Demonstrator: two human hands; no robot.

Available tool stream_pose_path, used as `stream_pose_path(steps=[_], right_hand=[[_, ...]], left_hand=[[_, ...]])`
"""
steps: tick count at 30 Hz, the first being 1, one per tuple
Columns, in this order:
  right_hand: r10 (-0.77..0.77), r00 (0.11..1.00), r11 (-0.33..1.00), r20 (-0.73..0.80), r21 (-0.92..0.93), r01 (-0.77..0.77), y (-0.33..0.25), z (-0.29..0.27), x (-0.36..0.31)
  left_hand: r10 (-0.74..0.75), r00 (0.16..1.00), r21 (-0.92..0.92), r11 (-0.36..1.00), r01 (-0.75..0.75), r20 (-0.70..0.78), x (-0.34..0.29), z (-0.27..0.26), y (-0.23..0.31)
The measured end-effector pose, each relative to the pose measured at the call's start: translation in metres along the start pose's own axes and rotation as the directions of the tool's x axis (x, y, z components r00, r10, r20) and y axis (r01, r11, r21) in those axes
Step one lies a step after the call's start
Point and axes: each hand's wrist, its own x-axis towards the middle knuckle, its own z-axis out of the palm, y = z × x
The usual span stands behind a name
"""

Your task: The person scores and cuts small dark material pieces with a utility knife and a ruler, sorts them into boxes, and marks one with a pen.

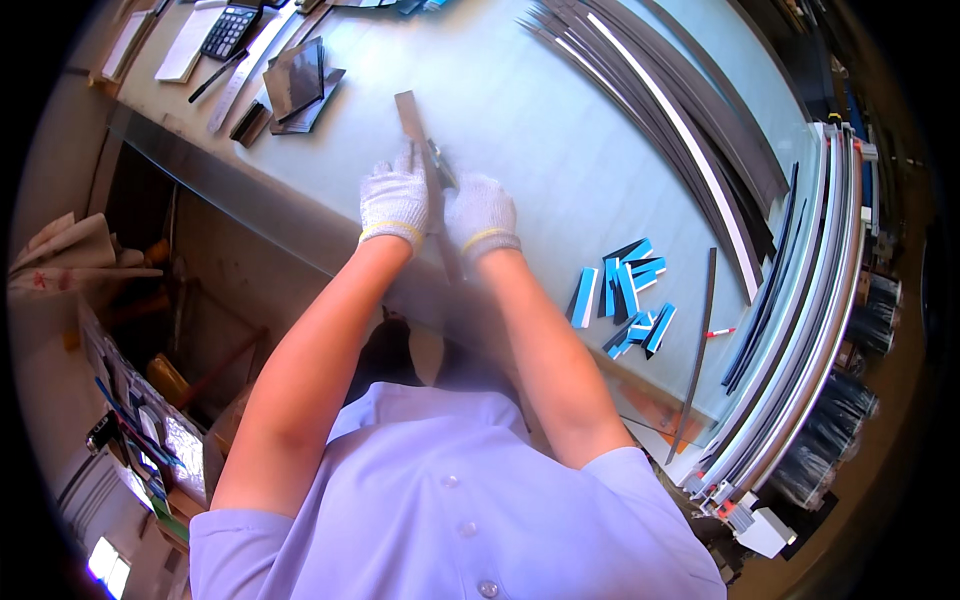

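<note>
A long, narrow grey-brown strip lies on the table, running from beyond my hands back to the near edge. My left hand, in a white knitted glove with a yellow cuff line, rests along the strip's left side with its fingers stretched forward. Close on the other side, my right hand, gloved the same way, is closed around a small dark tool against the strip. Motion blur hides the tool's exact kind. Part of the strip towards me is smeared too.
Blue, black and white short pieces lie to the right. Beyond them are long dark strips and a thin dark strip beside a red-and-white pen. Dark square plates, a calculator and a black pen sit far left.
</note>
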Motion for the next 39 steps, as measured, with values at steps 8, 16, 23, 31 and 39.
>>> stream_pose_path(steps=[8, 16, 23, 31, 39], right_hand=[[-0.064, 0.996, 0.991, -0.064, 0.112, 0.071, 0.031, 0.022, -0.065], [-0.071, 0.996, 0.996, 0.061, -0.054, 0.074, 0.056, 0.019, -0.126], [-0.107, 0.98, 0.993, -0.168, 0.03, 0.113, 0.021, -0.006, -0.041], [-0.133, 0.988, 0.989, -0.075, 0.05, 0.137, 0.036, 0.021, -0.066], [-0.1, 0.993, 0.994, 0.057, -0.037, 0.102, 0.056, 0.007, -0.117]], left_hand=[[-0.005, 0.999, -0.094, 0.996, 0.01, 0.053, -0.01, -0.03, 0.006], [-0.017, 0.989, -0.082, 0.996, 0.029, 0.148, -0.006, -0.035, 0.006], [-0.008, 0.996, -0.084, 0.996, 0.015, 0.087, -0.006, -0.027, 0.004], [-0.005, 0.998, -0.061, 0.998, 0.008, 0.055, -0.006, -0.017, 0.004], [-0.012, 0.998, -0.077, 0.997, 0.016, 0.053, -0.005, -0.019, 0.003]])
